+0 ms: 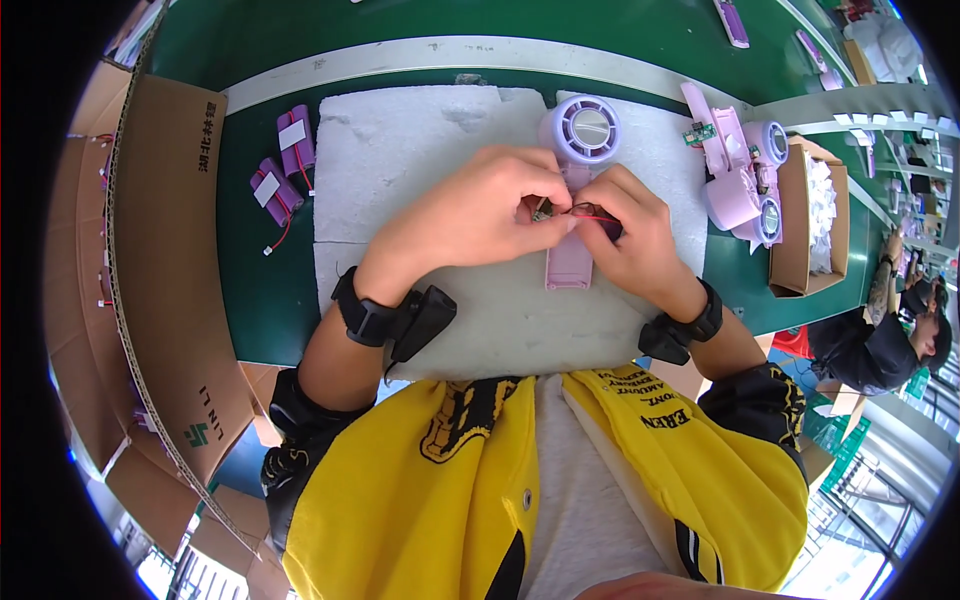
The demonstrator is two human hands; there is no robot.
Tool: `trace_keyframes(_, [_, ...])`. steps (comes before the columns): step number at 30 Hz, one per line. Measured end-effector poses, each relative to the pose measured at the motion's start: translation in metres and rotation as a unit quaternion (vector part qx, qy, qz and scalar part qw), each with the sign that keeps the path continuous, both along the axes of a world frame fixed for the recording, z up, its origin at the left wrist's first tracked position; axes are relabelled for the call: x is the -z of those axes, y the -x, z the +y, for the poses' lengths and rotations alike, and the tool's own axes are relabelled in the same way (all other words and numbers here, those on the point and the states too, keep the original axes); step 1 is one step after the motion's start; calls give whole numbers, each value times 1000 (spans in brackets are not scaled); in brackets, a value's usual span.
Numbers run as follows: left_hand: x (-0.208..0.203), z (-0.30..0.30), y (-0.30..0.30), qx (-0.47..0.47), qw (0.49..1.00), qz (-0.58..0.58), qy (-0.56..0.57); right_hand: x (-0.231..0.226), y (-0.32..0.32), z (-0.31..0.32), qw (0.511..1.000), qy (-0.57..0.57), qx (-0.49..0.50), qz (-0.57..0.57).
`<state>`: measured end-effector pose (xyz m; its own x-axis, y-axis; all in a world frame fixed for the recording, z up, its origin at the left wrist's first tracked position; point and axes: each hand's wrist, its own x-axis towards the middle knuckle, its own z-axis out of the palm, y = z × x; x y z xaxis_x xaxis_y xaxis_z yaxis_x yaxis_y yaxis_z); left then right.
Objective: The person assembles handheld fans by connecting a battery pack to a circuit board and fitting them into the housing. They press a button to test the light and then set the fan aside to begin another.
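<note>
A lilac handheld fan lies on the foam pad, its round head [588,130] pointing away from me and its opened handle shell [569,268] toward me. Over the handle, my left hand [490,205] is closed in a pinch at a small circuit board [542,209], mostly hidden by the fingers. Close against it, my right hand [632,222] pinches a thin red wire [592,217]. Something dark shows under the right fingers, but I cannot make out its kind. The fingertips of both hands nearly meet.
White foam pad [400,130] covers the green bench. Purple battery packs [272,192] with red wires lie left, beside a tall cardboard box [170,270]. More lilac fan parts [735,190] and an open carton [790,230] stand right. A person [880,340] sits farther right.
</note>
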<state>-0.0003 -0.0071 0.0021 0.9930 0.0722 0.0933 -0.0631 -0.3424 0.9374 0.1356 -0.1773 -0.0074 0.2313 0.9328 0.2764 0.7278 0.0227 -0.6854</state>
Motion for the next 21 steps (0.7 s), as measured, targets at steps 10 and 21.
trace_keyframes(10, [2, 11, 0, 33, 996, 24, 73, -6, -8, -3, 994, -36, -31, 99])
trace_keyframes(21, [7, 12, -1, 23, 994, 21, 103, -6, -7, -4, 996, -4, -34, 86])
